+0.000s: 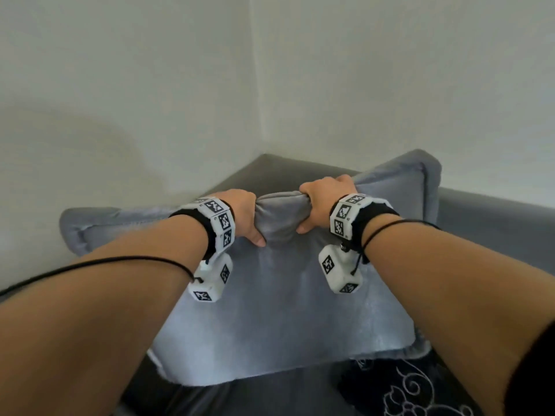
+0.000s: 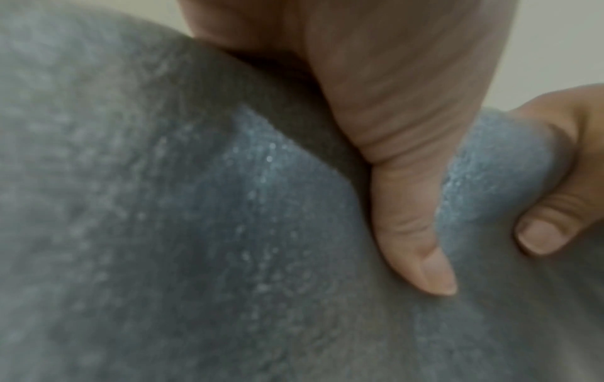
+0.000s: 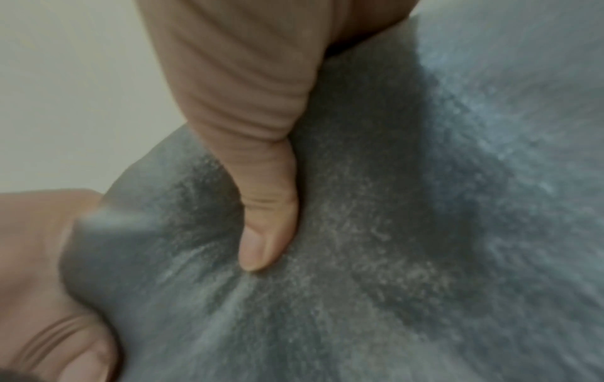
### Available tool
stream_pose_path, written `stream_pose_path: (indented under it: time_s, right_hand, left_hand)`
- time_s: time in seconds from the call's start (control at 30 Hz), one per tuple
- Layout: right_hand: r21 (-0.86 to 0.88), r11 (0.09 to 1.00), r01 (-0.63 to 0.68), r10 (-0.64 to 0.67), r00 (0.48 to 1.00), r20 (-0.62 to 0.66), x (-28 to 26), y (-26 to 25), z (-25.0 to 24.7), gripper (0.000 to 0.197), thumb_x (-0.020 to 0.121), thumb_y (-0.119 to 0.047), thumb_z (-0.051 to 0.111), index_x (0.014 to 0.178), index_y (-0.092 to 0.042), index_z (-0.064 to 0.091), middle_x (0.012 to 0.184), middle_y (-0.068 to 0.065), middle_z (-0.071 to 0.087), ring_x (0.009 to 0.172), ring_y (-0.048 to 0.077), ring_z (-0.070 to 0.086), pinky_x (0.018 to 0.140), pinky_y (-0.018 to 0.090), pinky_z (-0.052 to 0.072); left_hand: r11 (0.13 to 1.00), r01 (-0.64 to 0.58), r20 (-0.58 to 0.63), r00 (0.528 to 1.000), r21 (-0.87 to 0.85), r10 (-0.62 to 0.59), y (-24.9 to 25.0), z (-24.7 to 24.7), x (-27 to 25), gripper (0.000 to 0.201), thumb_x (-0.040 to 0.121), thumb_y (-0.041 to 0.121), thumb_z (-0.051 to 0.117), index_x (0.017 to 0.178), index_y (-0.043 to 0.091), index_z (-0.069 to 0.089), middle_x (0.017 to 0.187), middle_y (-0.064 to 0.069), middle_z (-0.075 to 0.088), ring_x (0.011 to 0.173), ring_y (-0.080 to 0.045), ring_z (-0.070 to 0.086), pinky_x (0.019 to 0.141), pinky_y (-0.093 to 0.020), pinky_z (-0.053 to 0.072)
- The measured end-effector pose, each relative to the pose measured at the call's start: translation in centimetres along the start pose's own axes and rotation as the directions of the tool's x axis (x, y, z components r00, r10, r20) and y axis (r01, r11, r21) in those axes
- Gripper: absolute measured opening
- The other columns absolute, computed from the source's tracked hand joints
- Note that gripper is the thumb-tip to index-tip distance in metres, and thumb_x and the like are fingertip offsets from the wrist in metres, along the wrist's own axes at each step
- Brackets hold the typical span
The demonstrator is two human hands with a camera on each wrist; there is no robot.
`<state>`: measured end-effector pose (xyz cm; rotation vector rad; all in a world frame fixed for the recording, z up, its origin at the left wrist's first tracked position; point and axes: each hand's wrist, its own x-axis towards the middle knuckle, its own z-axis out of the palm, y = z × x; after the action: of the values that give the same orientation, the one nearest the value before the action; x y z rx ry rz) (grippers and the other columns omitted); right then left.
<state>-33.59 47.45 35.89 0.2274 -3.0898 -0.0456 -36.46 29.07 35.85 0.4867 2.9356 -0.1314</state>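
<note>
The left hand clamps the top edge of the grey cushion, propped in the sofa's back corner, long axis left to right; the right hand clamps just beside it, fabric bunched between them.

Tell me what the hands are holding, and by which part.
Both the left hand and the right hand grip the grey cushion at the middle of its top edge, bunching the fabric between them.

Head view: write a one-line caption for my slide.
Left hand and right hand grip the bunched top edge of a grey cushion on a dark grey sofa.
</note>
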Motion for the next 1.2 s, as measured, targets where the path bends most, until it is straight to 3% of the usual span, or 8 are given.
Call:
stream_pose_path:
  time_s: [0.13, 0.27, 0.4, 0.53, 0.6, 0.7, 0.9, 1.2]
  right_hand:
    - [-0.054, 0.998, 0.040, -0.043, 0.997, -0.060, 4.0, -3.2, -2.1, 0.065, 0.055, -0.062, 0.076, 0.109, -0.032, 0.056, 0.117, -0.001, 0.061, 0.117, 0.025, 0.048, 0.101, 0.043, 0.027]
    - [0.064, 0.998, -0.013, 0.015, 0.999, -0.032, 6.5, -7.1, -0.9, 0.085, 0.065, -0.052, 0.076, 0.139, -0.034, 0.038, 0.148, 0.002, 0.034, 0.139, 0.032, 0.025, 0.111, 0.053, 0.021]
    - [0.384, 0.923, -0.001, -0.121, 0.948, 0.294, 7.1, -12.3, 5.1, 0.103, 0.079, -0.037, 0.072, 0.154, -0.027, 0.003, 0.162, 0.007, 0.005, 0.149, 0.030, 0.014, 0.116, 0.045, 0.026]
    - [0.400, 0.916, -0.013, -0.186, 0.871, 0.454, 7.1, -14.4, 10.0, 0.100, 0.083, -0.031, 0.069, 0.155, -0.024, 0.000, 0.160, 0.006, 0.021, 0.145, 0.026, 0.029, 0.115, 0.038, 0.030]
    - [0.402, 0.914, -0.056, -0.169, 0.849, 0.501, 7.3, -14.6, 11.2, 0.098, 0.084, -0.034, 0.068, 0.154, -0.028, 0.000, 0.158, 0.005, 0.028, 0.141, 0.027, 0.037, 0.113, 0.037, 0.033]
    - [0.432, 0.897, -0.099, -0.149, 0.851, 0.504, 8.0, -15.3, 12.2, 0.095, 0.084, -0.036, 0.066, 0.154, -0.030, 0.002, 0.158, 0.004, 0.030, 0.140, 0.027, 0.038, 0.113, 0.038, 0.034]
    - [0.478, 0.863, -0.160, -0.117, 0.859, 0.499, 7.9, -16.3, 14.0, 0.088, 0.087, -0.032, 0.064, 0.154, -0.031, 0.006, 0.155, 0.004, 0.034, 0.136, 0.027, 0.044, 0.109, 0.036, 0.039]
    - [0.448, 0.812, -0.373, 0.074, 0.828, 0.556, 6.7, -12.4, 16.1, 0.088, 0.087, -0.033, 0.062, 0.154, -0.024, 0.007, 0.156, 0.004, 0.032, 0.138, 0.029, 0.040, 0.112, 0.039, 0.036]
  left_hand:
    - [0.988, 0.131, -0.067, 0.988, -0.083, -0.137, -3.6, -0.9, -0.8, 0.060, 0.054, 0.056, 0.084, 0.093, 0.015, 0.064, 0.087, -0.005, 0.068, 0.081, -0.028, 0.066, 0.077, -0.035, 0.056]
    - [0.938, 0.288, -0.054, 0.951, -0.194, -0.304, -6.8, 0.7, -0.2, 0.071, 0.053, 0.054, 0.085, 0.104, 0.010, 0.063, 0.085, -0.005, 0.064, 0.077, -0.027, 0.063, 0.072, -0.034, 0.055]
    - [0.860, 0.499, 0.028, 0.866, -0.103, -0.499, -10.4, 7.4, -1.3, 0.090, 0.060, 0.050, 0.082, 0.132, 0.013, 0.041, 0.128, -0.011, 0.052, 0.119, -0.035, 0.049, 0.098, -0.046, 0.043]
    - [0.817, 0.575, -0.063, 0.817, 0.028, -0.573, -14.6, 11.2, -2.5, 0.109, 0.070, 0.046, 0.077, 0.151, 0.022, 0.007, 0.144, -0.013, 0.036, 0.130, -0.036, 0.038, 0.104, -0.052, 0.033]
    - [0.795, 0.607, -0.004, 0.795, 0.011, -0.607, -16.7, 11.3, -2.4, 0.110, 0.072, 0.048, 0.076, 0.152, 0.022, 0.005, 0.146, -0.015, 0.033, 0.133, -0.037, 0.036, 0.104, -0.053, 0.034]
    - [0.788, 0.611, 0.110, 0.781, 0.073, -0.615, -18.4, 12.5, -2.2, 0.119, 0.069, 0.053, 0.076, 0.153, 0.030, -0.006, 0.158, -0.016, 0.008, 0.145, -0.038, 0.014, 0.111, -0.060, 0.020]
    - [0.800, 0.572, 0.211, 0.772, 0.182, -0.600, -18.2, 15.0, -0.8, 0.117, 0.068, 0.060, 0.073, 0.151, 0.038, -0.007, 0.157, -0.022, -0.020, 0.146, -0.043, -0.013, 0.111, -0.068, 0.002]
    - [0.772, 0.593, 0.221, 0.741, 0.229, -0.635, -18.0, 15.2, 1.5, 0.113, 0.070, 0.073, 0.061, 0.153, 0.031, -0.003, 0.156, -0.028, -0.016, 0.145, -0.047, -0.010, 0.111, -0.067, 0.004]
